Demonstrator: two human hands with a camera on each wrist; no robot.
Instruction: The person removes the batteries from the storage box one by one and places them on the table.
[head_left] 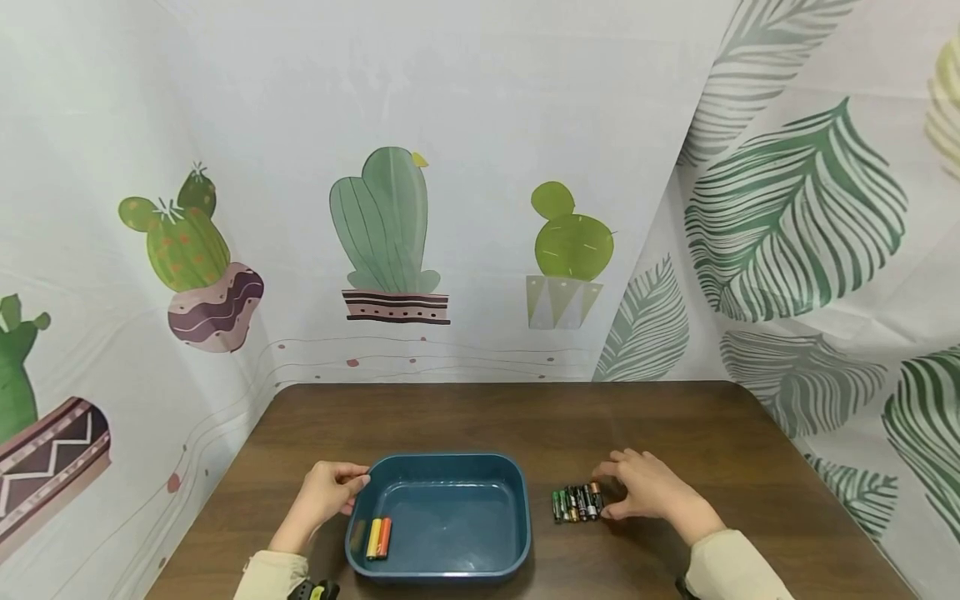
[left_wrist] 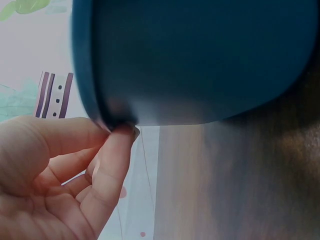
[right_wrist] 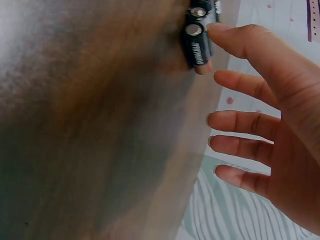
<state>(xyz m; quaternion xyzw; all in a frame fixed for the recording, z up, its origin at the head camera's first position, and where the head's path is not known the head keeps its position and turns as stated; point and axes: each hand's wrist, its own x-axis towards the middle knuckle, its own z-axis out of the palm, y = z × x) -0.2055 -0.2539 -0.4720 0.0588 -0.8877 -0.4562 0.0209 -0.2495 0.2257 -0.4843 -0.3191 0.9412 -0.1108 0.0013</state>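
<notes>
A dark blue rectangular tray (head_left: 457, 575) stands on the table. Its upper left rim is pinched between the thumb and index finger of my left hand (head_left: 325, 492); the left wrist view shows this hand (left_wrist: 65, 170) at the tray's corner. Two batteries, one yellow (head_left: 373, 539) and one orange (head_left: 385, 537), lie side by side inside at the lower left. To the right of the tray, several small batteries (head_left: 577, 503) lie in a row. My right hand (head_left: 645, 487) is at the row's right end, fingers spread, the thumb tip at a black battery (right_wrist: 197, 50); contact is unclear.
The brown wooden table (head_left: 450, 417) has rounded far corners. Behind it hangs a pale cloth (head_left: 480, 100) printed with cacti and leaves.
</notes>
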